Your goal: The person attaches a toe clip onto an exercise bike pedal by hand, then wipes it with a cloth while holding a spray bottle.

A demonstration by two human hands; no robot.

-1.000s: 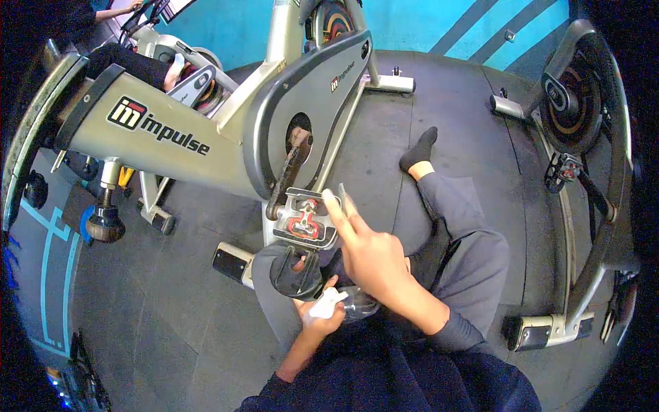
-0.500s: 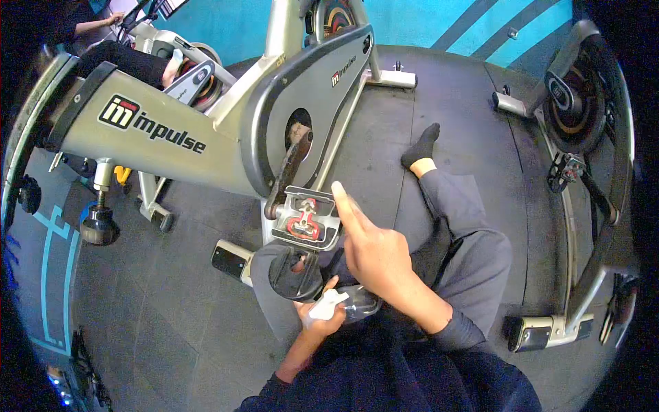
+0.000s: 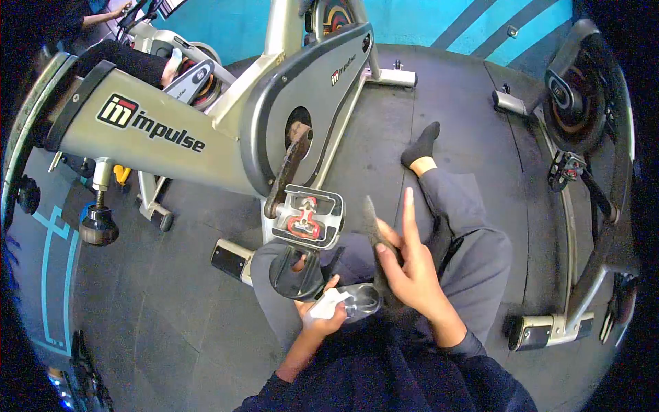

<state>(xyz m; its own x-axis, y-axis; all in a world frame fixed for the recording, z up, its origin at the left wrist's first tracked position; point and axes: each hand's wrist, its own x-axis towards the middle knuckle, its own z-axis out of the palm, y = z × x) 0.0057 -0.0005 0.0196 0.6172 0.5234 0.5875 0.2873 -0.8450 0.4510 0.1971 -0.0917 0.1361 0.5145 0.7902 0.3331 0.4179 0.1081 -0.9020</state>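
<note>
My left hand (image 3: 317,319) is wrapped round a clear plastic bottle (image 3: 364,303) with a white part, close under the pedal. In my right hand (image 3: 415,278), a thin dark grey cloth or pad (image 3: 375,230) is pinched between thumb and fingers, with one finger pointing up. That hand is to the right of the pedal (image 3: 305,218), apart from it. The pedal is silver with a red clip mechanism, and it sits on a dark, worn crank (image 3: 288,172). A black toe cage (image 3: 295,272) hangs below the pedal, next to my left hand.
The grey exercise bike (image 3: 165,134) fills the upper left, with its foot bar (image 3: 230,261) near my leg. Another bike (image 3: 576,103) stands on the right. My socked foot (image 3: 422,145) rests on the dark floor. Another person's arm (image 3: 103,17) shows at the top left.
My right hand has moved right, away from the pedal's edge, and turned, so the grey cloth or pad now shows. More of the clear bottle is visible; my left hand has barely moved.
</note>
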